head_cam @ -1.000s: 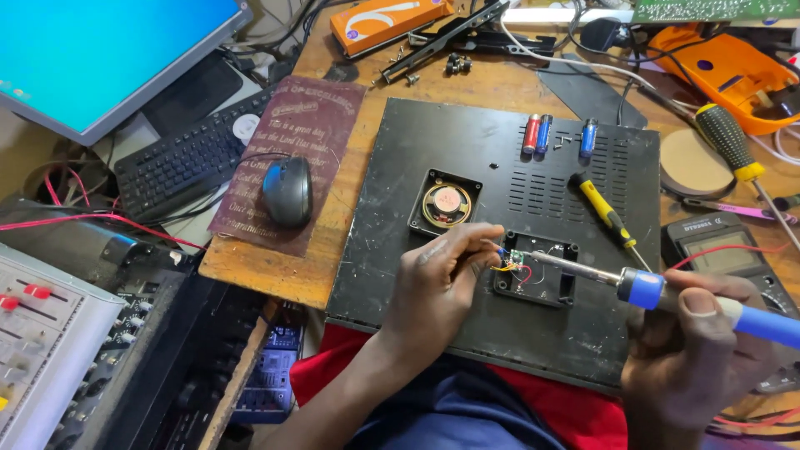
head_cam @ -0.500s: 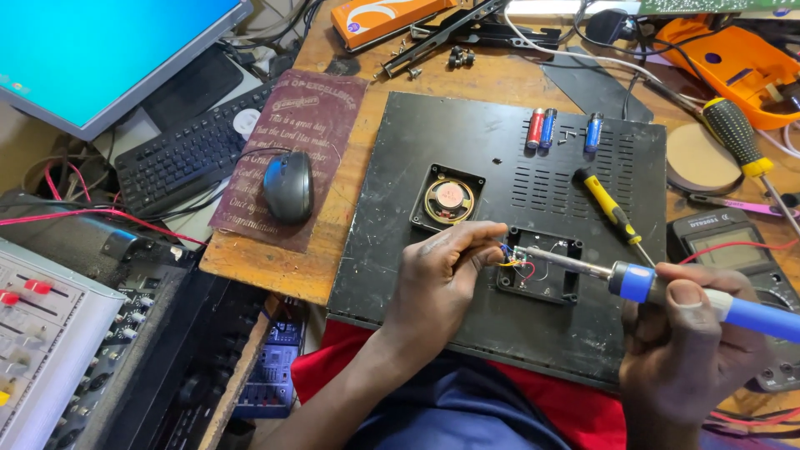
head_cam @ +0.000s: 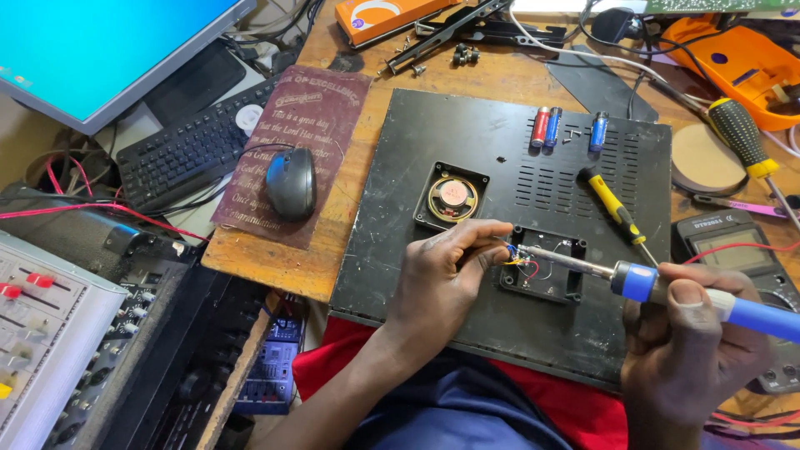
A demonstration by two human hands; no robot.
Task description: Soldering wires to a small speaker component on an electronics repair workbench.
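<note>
Head view, right hand gripping blue-handled soldering iron, tip touching coloured wires near front edge of flat black metal panel, left hand pinching those wires.

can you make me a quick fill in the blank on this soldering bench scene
1. The right hand holds a soldering iron with a ____ handle.
2. The computer mouse rests on a ____ plaque.
3. The left hand pinches thin ____ at the iron's tip.

Missing words: blue; maroon; wires
</note>
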